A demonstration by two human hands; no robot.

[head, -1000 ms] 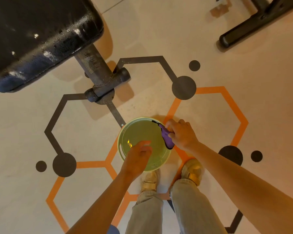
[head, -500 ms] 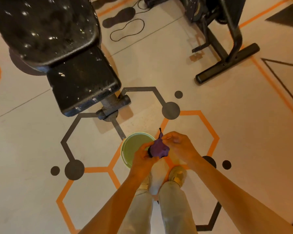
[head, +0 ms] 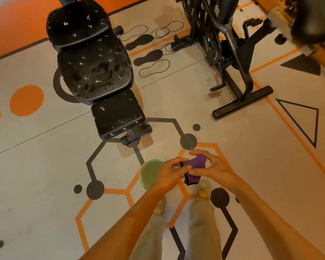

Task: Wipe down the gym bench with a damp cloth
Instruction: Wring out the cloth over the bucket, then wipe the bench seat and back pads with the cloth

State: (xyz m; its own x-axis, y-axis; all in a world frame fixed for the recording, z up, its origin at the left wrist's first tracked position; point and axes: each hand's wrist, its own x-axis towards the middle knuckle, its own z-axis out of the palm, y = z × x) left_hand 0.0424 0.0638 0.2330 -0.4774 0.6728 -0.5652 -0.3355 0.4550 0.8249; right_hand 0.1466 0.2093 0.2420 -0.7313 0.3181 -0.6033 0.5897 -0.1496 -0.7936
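A black padded gym bench (head: 94, 72) stands ahead on the left, its pads speckled with wet spots. A small purple cloth (head: 195, 167) is bunched between both hands in front of me, above the floor. My left hand (head: 170, 172) grips the cloth's left side. My right hand (head: 209, 167) holds its right side with fingers curled over the top. A green bowl (head: 148, 173) sits on the floor just left of my hands, partly hidden by my left hand.
A black exercise bike (head: 231, 53) stands at the right, its base bar reaching toward the middle. The floor carries orange and grey hexagon markings and footprint outlines (head: 148, 55). My feet stand below the hands, beside the bowl.
The view has risen and pulled back, so the whole bench shows. The cloth left the bowl's rim; both hands now hold it up to the right of the bowl.
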